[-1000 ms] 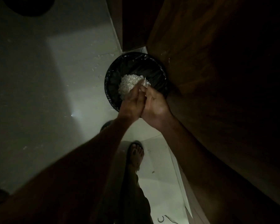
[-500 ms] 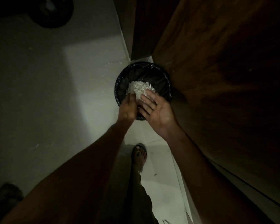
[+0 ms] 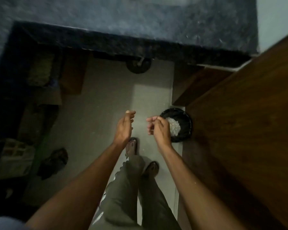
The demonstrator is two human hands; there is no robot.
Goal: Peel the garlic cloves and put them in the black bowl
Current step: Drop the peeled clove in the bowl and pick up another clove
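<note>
A round black bin (image 3: 188, 120) with a black liner stands on the floor against a wooden panel. It holds a heap of white garlic skins (image 3: 174, 127). My left hand (image 3: 124, 127) is raised to the left of the bin, fingers stretched out and apart, with nothing in it. My right hand (image 3: 158, 128) hovers beside the bin's left rim with its fingers curled in. I see nothing held in it. No garlic cloves or black bowl show in this view.
A dark stone counter (image 3: 140, 22) runs across the top, and a wooden panel (image 3: 239, 130) fills the right side. A dark round object (image 3: 138, 65) sits on the floor under the counter's edge. Loose sandals (image 3: 55, 161) lie at the left. My feet (image 3: 131, 146) stand below my hands.
Both hands have lifted off the heap of skins and moved apart. The view has pulled back, and the bin now lies to the right of my right hand.
</note>
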